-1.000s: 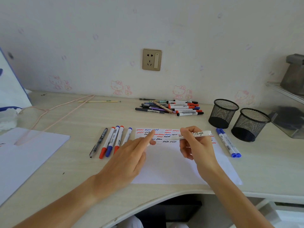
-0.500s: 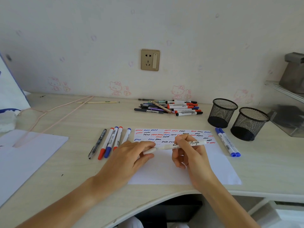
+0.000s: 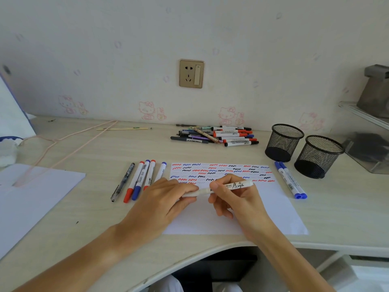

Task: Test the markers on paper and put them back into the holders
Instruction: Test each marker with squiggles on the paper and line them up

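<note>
Both hands hold one white acrylic marker [image 3: 221, 187] level over the sheet of paper [image 3: 273, 209] on the bench [image 3: 94, 148] — the right hand [image 3: 237, 197] pinches its barrel, the left hand [image 3: 166, 199] curls its fingers round the other end. Two black mesh holders [image 3: 284, 142] stand at the right, apart from the paper, two blue-capped markers [image 3: 291, 181] lying just before them — a heap of markers [image 3: 219, 135] lies by the wall.

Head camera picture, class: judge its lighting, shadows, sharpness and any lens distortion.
Head view: soft, even daylight, no glare; faint shadows under the left hand and right hand on the paper; squiggles and marker print fairly sharp; the desk edge bows, a wide-angle effect.
</note>
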